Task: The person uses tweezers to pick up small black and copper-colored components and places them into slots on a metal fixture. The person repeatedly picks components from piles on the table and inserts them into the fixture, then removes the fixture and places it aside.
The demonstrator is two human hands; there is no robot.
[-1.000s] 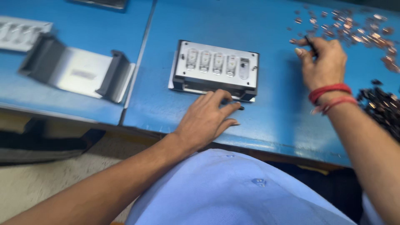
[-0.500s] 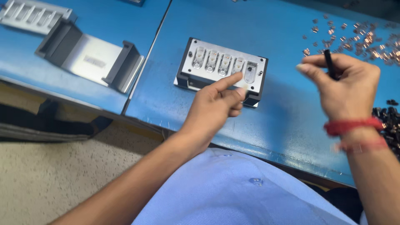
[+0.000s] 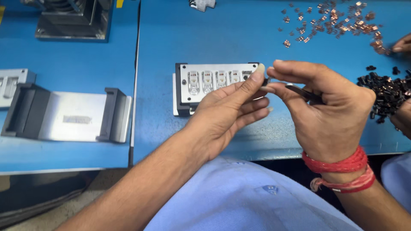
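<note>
A metal fixture block (image 3: pixel 205 83) with a row of several slots lies on the blue table (image 3: pixel 239 38). My left hand (image 3: pixel 229 111) rests against its right end, index finger stretched over the last slot. My right hand (image 3: pixel 327 109), with red thread around the wrist, pinches dark tweezers (image 3: pixel 299 90) whose tip points at the left fingertip, just beside the block's right edge. Whether a small part sits at the tip is too small to tell.
Loose copper parts (image 3: pixel 338 23) are scattered at the far right, and a heap of small black parts (image 3: pixel 387 92) lies right of my hand. Another person's hand (image 3: pixel 402 42) shows at the right edge. A grey metal bracket (image 3: pixel 68 115) and another fixture (image 3: pixel 70 19) lie left.
My right hand came down from the copper parts with the tweezers and met my left hand at the block's right end. The view moved closer.
</note>
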